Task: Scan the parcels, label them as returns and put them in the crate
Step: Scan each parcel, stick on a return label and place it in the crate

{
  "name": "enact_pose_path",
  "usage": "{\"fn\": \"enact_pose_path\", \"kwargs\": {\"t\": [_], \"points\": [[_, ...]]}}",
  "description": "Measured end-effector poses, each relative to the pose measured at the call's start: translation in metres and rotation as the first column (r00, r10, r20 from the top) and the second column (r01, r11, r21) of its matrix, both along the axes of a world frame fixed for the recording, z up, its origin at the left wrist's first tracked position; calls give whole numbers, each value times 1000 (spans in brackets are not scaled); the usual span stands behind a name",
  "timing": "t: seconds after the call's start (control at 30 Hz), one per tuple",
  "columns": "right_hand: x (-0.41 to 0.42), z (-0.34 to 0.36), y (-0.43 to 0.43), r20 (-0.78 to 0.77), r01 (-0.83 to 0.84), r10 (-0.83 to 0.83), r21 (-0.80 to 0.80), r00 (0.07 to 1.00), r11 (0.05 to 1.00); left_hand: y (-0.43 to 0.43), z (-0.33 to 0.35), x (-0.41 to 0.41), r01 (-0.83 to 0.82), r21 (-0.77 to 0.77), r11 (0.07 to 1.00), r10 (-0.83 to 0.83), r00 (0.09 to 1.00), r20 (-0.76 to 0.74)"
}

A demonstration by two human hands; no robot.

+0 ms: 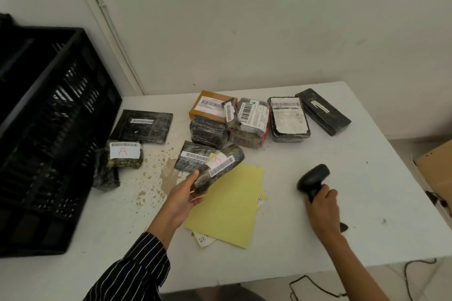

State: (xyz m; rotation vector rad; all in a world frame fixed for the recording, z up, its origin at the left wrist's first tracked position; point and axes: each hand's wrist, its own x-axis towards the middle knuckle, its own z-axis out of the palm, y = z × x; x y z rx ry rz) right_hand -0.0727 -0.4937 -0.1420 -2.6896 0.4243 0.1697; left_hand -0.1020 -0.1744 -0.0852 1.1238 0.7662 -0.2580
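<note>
The left hand (184, 194) curls its fingers (198, 200) round the near end of 1 dark film-wrapped parcel (216, 170) held over the yellow sheets (230, 205) on the surface (367, 166), probably light, stiffish and slick, best gripped clear of its barcode (222, 165), while the right hand (321, 208) clasps the scanner (311, 179).

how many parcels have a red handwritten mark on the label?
2. The parcel marked A sits beside the crate; the second parcel is in the left hand, over the yellow paper. Other parcels could carry marks on hidden faces.
</note>
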Motion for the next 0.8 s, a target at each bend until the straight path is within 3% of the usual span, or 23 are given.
{"fn": "enact_pose_path", "kwargs": {"t": [0.17,0.23,0.3,0.37,0.43,0.5,0.6,0.7,0.8], "points": [[-8,-1,10,61,91,-85,-102,995,991,42,-10,-33,-166,71,984,164,986,31],[-13,5,25,176,114,-91,-124,980,986,57,-15,-46,-241,118,963,240,971,25],[-18,10,48,331,-39,87,-149,940,988,69,-20,-59,-304,175,936,306,952,18],[-24,7,74,368,-310,341,-143,865,940,76,-26,-69,-325,245,913,332,943,14],[-30,0,102,310,-586,587,-106,748,803,82,-30,-77,-321,317,892,338,941,3],[-34,-12,121,197,-757,768,-145,609,637,86,-33,-83,-317,394,863,351,936,-16],[-33,-26,127,68,-837,851,-158,520,524,89,-34,-87,-254,599,760,342,939,-36],[-23,-26,113,67,-817,831,-155,553,556,92,-33,-84,-149,760,633,295,954,-59],[-6,-24,100,110,-803,816,-145,568,578,90,-30,-81,-55,901,430,233,971,-52]]}}
